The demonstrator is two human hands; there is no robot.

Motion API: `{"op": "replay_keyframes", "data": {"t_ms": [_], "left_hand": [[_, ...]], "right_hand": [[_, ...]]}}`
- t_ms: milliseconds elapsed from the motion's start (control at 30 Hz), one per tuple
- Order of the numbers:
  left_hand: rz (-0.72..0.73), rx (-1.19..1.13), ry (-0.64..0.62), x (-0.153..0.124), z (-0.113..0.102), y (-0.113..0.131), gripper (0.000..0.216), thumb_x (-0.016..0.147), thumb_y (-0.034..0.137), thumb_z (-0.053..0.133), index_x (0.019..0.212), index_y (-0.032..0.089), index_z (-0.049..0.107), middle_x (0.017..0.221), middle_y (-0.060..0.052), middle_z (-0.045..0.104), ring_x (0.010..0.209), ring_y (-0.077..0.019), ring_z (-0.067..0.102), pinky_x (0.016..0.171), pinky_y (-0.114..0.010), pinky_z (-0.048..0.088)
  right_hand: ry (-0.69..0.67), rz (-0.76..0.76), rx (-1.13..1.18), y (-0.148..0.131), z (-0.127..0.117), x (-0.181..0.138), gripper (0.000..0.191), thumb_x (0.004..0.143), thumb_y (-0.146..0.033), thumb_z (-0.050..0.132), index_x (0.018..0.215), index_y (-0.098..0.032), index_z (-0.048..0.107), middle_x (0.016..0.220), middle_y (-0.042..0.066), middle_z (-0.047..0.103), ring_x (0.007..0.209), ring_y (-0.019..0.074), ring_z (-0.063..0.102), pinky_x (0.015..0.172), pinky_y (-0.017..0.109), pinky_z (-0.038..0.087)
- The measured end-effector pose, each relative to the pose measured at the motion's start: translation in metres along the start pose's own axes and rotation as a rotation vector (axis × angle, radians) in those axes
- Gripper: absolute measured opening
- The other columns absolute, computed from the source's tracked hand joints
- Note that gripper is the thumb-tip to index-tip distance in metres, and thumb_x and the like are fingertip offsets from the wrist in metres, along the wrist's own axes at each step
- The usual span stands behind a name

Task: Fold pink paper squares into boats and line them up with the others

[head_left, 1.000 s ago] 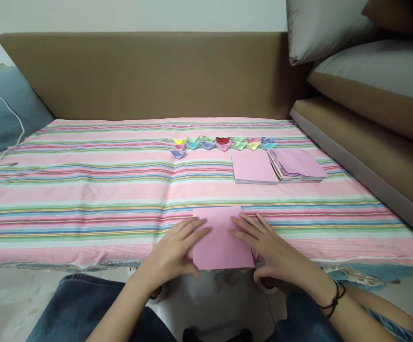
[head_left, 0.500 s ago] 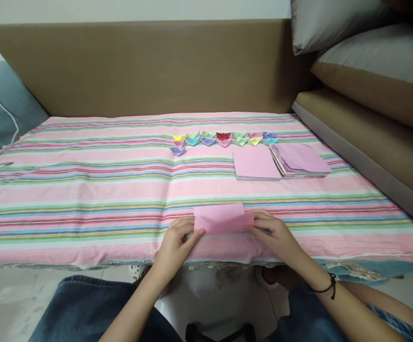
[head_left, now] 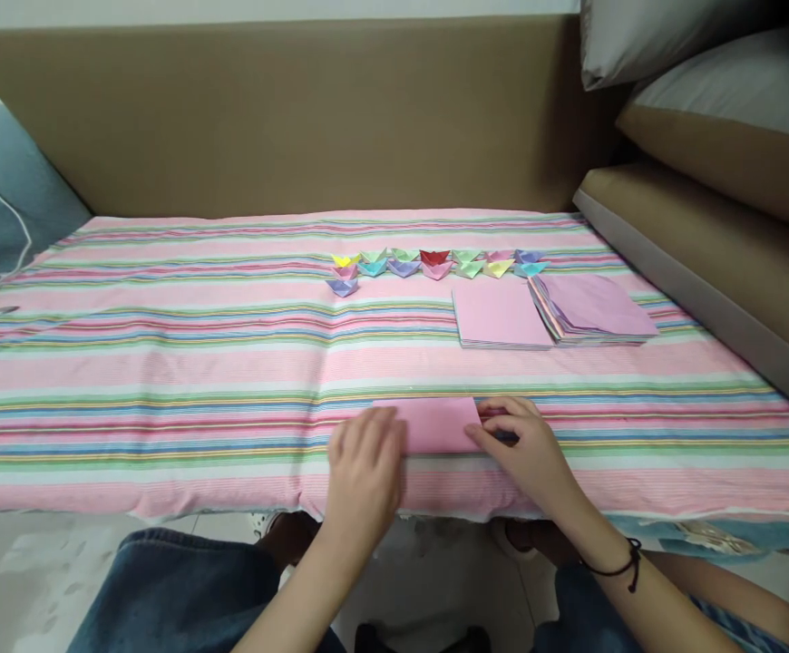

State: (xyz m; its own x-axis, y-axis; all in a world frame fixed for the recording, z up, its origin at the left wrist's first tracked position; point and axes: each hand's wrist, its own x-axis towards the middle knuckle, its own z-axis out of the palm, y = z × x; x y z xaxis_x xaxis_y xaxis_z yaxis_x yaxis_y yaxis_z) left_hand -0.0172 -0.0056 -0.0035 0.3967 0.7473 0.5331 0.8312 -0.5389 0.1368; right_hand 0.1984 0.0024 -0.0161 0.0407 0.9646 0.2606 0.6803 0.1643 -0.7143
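- Two bare hands meet one pink sheet (head_left: 439, 426), which lies on the striped cloth (head_left: 183, 363) near its front edge and looks doubled into a wide rectangle.
- Left hand (head_left: 365, 467): palm down, fingers close together and bent over the sheet's left end; whether the thumb grips beneath is hidden. Uneven pressure here could drag the paper sideways and leave the crease slanted.
- Right hand (head_left: 521, 449): loosely curved, thumb at the right edge, other fingers just past it; I cannot tell if the paper is pinched. A slack touch could let the layers slide apart.
- Soft, wrinkled cloth underneath may give under a fingertip, so a pressed fold could come out blurred.
- Small paper boats (head_left: 404, 268) sit well beyond, with a flat paper stack (head_left: 503, 313) and a looser stack (head_left: 595, 304) nearer and to the right; a tug on the cloth could tip boats or shift the looser sheets.
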Motion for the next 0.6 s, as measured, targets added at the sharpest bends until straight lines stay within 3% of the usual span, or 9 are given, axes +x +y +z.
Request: {"op": "replay_keyframes", "data": {"t_ms": [33, 100, 200, 300, 433, 600], "left_hand": [[0.130, 0.020, -0.017, -0.001, 0.002, 0.006, 0.032, 0.084, 0.011, 0.044, 0.114, 0.014, 0.056, 0.122, -0.010, 0.060, 0.115, -0.0253, 0.049, 0.098, -0.043, 0.031], [0.201, 0.071, -0.083, -0.005, 0.008, 0.016, 0.040, 0.086, 0.022, 0.048, 0.125, 0.011, 0.050, 0.132, -0.011, 0.053, 0.125, -0.0273, 0.042, 0.105, -0.042, 0.027], [0.145, 0.123, -0.206, -0.010, 0.017, 0.024, 0.056, 0.087, 0.039, 0.046, 0.136, 0.012, 0.038, 0.142, -0.010, 0.042, 0.131, -0.0312, 0.035, 0.107, -0.047, 0.025], [0.120, 0.143, -0.254, -0.013, 0.021, 0.026, 0.060, 0.088, 0.046, 0.041, 0.139, 0.015, 0.034, 0.146, -0.009, 0.036, 0.133, -0.0324, 0.032, 0.106, -0.049, 0.027], [0.117, 0.138, -0.249, -0.012, 0.021, 0.025, 0.061, 0.088, 0.048, 0.041, 0.139, 0.017, 0.035, 0.146, -0.008, 0.035, 0.133, -0.0331, 0.031, 0.105, -0.049, 0.030], [0.092, 0.126, -0.231, -0.011, 0.020, 0.026, 0.062, 0.085, 0.051, 0.044, 0.138, 0.019, 0.037, 0.146, -0.007, 0.036, 0.133, -0.0357, 0.031, 0.103, -0.051, 0.033]], "right_hand": [[-0.003, 0.001, -0.002, 0.000, 0.000, 0.000, 0.024, 0.077, -0.032, 0.065, 0.054, -0.022, 0.062, 0.088, 0.005, 0.064, 0.094, 0.0250, 0.053, 0.085, 0.042, 0.039], [-0.005, 0.003, -0.009, 0.000, 0.000, 0.001, 0.024, 0.077, -0.031, 0.064, 0.055, -0.022, 0.062, 0.087, 0.005, 0.064, 0.094, 0.0247, 0.053, 0.086, 0.042, 0.039], [0.009, 0.014, -0.019, -0.001, 0.000, 0.001, 0.021, 0.076, -0.029, 0.064, 0.057, -0.021, 0.060, 0.086, 0.005, 0.063, 0.092, 0.0245, 0.053, 0.084, 0.041, 0.041], [0.055, 0.007, -0.011, -0.003, 0.000, 0.001, 0.007, 0.076, -0.027, 0.063, 0.077, -0.020, 0.060, 0.090, 0.006, 0.062, 0.091, 0.0242, 0.054, 0.080, 0.040, 0.044], [-0.003, -0.143, -0.076, -0.004, -0.002, 0.000, 0.028, 0.082, -0.027, 0.057, 0.109, -0.023, 0.058, 0.117, 0.008, 0.054, 0.111, 0.0258, 0.048, 0.094, 0.045, 0.040], [-0.057, -0.169, -0.158, -0.002, -0.002, -0.002, 0.028, 0.084, -0.029, 0.056, 0.111, -0.026, 0.061, 0.122, 0.008, 0.054, 0.114, 0.0277, 0.047, 0.095, 0.048, 0.039]]}}
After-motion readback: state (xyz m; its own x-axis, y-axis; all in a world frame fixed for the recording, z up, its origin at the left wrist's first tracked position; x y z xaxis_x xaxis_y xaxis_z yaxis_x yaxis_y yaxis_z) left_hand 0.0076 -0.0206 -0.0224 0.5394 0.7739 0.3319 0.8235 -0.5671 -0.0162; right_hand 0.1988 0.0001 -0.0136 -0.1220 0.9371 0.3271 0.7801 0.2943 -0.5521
